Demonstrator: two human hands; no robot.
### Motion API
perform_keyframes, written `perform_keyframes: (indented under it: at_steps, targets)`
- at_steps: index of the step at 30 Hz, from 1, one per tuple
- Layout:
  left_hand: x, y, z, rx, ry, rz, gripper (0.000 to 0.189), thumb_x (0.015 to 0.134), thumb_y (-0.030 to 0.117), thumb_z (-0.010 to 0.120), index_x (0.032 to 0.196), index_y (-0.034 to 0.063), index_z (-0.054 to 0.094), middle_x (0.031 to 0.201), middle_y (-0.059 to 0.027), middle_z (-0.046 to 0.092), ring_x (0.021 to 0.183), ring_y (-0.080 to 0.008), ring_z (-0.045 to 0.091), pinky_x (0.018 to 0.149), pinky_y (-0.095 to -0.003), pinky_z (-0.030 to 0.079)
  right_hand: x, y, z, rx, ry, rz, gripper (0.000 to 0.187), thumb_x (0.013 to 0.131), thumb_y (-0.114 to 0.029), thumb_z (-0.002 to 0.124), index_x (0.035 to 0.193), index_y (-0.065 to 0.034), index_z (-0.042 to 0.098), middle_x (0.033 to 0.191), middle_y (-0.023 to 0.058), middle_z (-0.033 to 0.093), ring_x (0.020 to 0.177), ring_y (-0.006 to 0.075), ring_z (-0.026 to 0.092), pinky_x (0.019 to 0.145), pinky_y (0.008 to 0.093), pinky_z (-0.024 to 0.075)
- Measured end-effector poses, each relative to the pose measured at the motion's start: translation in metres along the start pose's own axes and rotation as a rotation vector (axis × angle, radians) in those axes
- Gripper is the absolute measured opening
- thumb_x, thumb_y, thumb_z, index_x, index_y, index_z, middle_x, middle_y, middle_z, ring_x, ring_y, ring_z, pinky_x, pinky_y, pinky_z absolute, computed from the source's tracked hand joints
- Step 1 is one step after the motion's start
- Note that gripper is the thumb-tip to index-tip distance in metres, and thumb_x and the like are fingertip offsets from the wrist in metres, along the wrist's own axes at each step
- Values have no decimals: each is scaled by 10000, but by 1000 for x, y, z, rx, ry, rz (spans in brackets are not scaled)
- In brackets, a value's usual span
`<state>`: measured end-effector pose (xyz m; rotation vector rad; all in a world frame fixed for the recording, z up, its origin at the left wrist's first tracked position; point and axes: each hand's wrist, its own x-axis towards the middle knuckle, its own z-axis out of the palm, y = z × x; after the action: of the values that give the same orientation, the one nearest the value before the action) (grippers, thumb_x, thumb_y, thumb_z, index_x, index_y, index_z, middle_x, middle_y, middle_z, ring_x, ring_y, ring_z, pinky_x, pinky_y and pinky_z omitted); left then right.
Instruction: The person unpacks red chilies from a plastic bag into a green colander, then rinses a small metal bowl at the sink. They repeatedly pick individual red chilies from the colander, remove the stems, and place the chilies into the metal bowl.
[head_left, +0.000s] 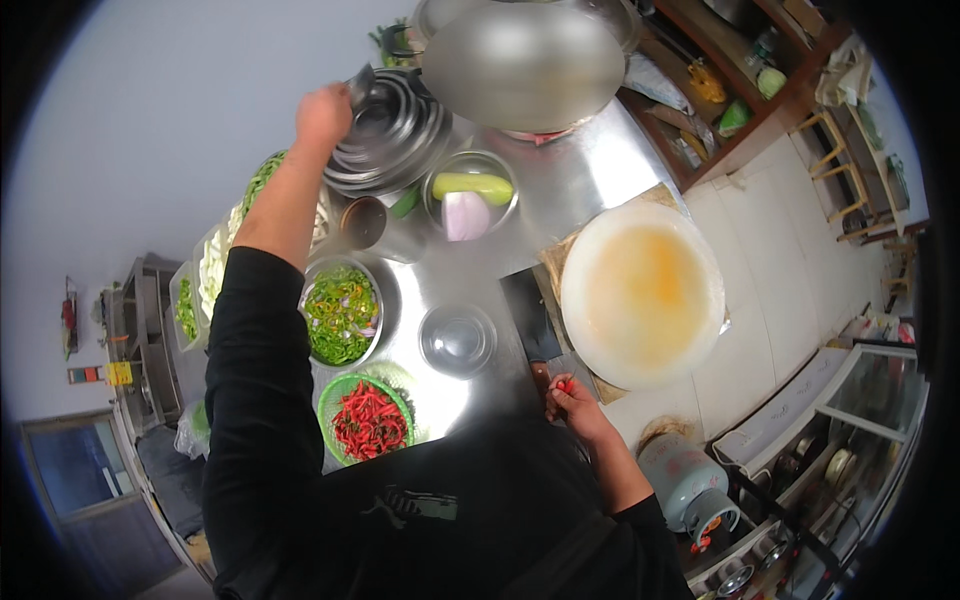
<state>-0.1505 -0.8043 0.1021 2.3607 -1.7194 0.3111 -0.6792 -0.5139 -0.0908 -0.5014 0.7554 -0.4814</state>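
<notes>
My left hand (324, 114) reaches up to a stack of nested stainless steel bowls (390, 127). Its fingers are closed on a dark metal piece (363, 84) at the stack's edge, too blurred to name surely. Low on the right, my right hand (576, 409) holds red chili peppers (565, 385) in its fingers. Beside it lies a cleaver (529, 311) with a dark blade and brown handle. A round white cutting board (592, 330), stained orange, rests just above that hand. Between my arms sits a shallow clear or metal bowl (457, 341).
A green basket of red chilies (325, 412) and a bowl of sliced green peppers (379, 330) stand at left. A metal bowl (514, 206) holds a purple onion piece and a pale green vegetable. A large metal pan (517, 67) is at the back. A gas cylinder (679, 469) stands on the floor.
</notes>
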Motion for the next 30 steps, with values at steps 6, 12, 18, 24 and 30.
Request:
perform_keyframes:
  at_steps: [6,12,18,24,30]
  targets:
    - [-71,-1,-100,-404,309,-134,220,868,205,660,1028,68,723,912,-146,719,815,-306,687,761,-361,534,6,-30,20,-45,12,154,136,1011,-176,499,1020,-44,532,674,15,486,587,158,506,613,337,490]
    - [-308,46,-131,147,345,618,262,630,83,585,883,54,646,793,-71,605,691,-224,586,552,-371,477,30,-83,94,-71,-237,71,401,1015,-301,490,1269,8,508,1277,225,584,1027,313,663,762,435,589]
    - [-467,44,-132,-267,115,643,289,645,119,609,869,-63,631,818,-164,631,865,-303,644,756,-390,514,50,-53,188,-303,-332,324,309,1039,-265,435,1175,4,505,1154,163,603,1007,379,657,762,498,585]
    - [-557,-20,-136,-254,135,560,330,626,160,602,878,-50,632,767,-110,604,851,-276,619,797,-385,483,50,28,255,-430,-370,433,188,1036,-163,415,1083,8,479,1048,159,614,842,338,701,688,445,617]
    - [-663,-268,-120,-223,64,-384,404,803,275,684,1154,89,613,1158,-137,619,1069,-332,589,916,-445,464,52,124,335,-591,-323,287,226,1017,-104,387,1119,63,502,1011,182,660,838,283,706,689,333,618]
